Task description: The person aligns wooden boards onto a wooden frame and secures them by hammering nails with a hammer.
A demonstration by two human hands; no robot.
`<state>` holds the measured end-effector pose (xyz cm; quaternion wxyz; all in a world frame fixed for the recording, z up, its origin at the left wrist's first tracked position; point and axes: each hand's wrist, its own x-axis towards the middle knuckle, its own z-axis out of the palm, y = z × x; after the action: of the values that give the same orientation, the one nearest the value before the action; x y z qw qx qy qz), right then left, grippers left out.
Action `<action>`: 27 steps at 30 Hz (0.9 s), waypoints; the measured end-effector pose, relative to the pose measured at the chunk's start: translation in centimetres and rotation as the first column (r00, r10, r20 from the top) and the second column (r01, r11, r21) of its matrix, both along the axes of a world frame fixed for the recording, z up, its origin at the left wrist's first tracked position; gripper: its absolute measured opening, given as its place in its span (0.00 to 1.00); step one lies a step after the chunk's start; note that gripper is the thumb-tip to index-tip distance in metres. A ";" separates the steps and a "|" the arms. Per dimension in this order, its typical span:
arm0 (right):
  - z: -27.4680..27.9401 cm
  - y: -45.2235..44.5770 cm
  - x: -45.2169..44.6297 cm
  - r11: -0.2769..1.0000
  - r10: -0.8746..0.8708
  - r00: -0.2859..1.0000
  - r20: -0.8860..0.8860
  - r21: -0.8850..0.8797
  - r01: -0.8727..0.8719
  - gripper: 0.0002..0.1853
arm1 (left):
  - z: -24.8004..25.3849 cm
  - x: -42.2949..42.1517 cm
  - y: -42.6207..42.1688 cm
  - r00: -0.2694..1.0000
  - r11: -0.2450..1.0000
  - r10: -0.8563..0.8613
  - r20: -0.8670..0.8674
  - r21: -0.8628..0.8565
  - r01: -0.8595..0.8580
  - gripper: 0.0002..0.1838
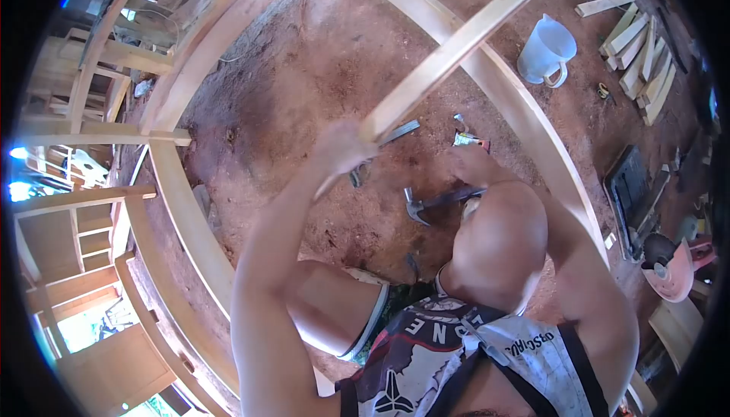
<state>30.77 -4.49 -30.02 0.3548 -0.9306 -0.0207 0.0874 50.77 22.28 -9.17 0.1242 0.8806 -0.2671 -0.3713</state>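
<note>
A hand could pass over the reddish-brown dirt floor (pixel 281 90) I see between the pale timber rail (pixel 179 196) and the person's left hand (pixel 346 145). Rightward, a long squared pale wooden stick (pixel 456 47) slants across, and a bare bent knee (pixel 502 227) crowds the dark-handled claw hammer (pixel 415 206).

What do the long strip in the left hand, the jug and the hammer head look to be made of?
Long strip: bare wood, judging by its pale tan, unpainted faces. Jug: probably plastic, smooth, cloudy bluish-white. Hammer head: likely steel, given its grey metallic sheen.
</note>
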 end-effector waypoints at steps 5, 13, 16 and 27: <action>1.0 3.0 8.5 0.977 0.126 0.990 0.060 -0.179 -0.114 0.32 | 5.1 -0.5 7.6 0.892 0.971 -0.017 0.452 0.220 -0.093 0.30; -3.3 10.0 13.2 0.948 0.245 0.968 0.054 -0.223 -0.228 0.38 | 8.8 -5.1 18.2 0.778 0.871 0.132 0.614 0.303 -0.387 0.23; -4.0 9.6 12.7 0.954 0.251 0.949 0.190 -0.216 -0.209 0.33 | 7.4 -6.6 19.5 0.760 0.878 0.208 0.615 0.225 -0.423 0.22; -4.6 11.7 13.9 0.934 0.126 0.989 -0.076 -0.327 -0.145 0.13 | 5.6 -4.9 18.3 0.761 0.918 0.198 0.618 0.155 -0.365 0.23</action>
<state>44.69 7.21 -34.61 0.1868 -0.9707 -0.0603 0.1388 45.83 40.54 -3.54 -0.0296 0.9903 -0.1032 -0.0880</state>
